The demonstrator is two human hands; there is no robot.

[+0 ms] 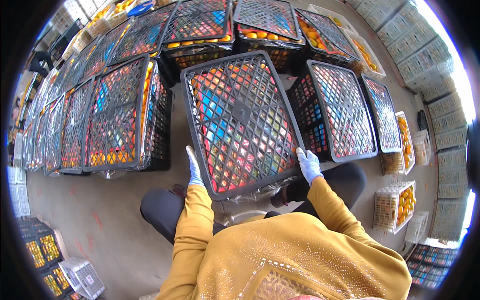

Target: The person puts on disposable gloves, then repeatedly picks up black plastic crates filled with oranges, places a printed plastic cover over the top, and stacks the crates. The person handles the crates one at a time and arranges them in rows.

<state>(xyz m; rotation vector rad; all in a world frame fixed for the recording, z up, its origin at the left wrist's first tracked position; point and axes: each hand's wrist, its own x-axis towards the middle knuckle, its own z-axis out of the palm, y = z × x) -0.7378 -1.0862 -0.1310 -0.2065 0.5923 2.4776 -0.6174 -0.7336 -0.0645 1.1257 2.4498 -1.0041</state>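
A black plastic lattice lid [242, 108] lies over a crate of oranges lined with red and blue printed sheets, in front of my knees. My left hand [194, 167], in a light blue and white glove, rests against the lid's near left edge. In a matching glove, my right hand [309, 164] has its fingers on the lid's near right corner. Whether either hand grips the rim or only presses on it cannot be told. Clear film shows along the crate's near side, below the lid.
More lidded black crates [112, 116] stand at the left, and another [343, 108] at the right. White crates of oranges [395, 206] stand farther right. A white crate [81, 277] is at the lower left. A person [41, 62] is at the far upper left.
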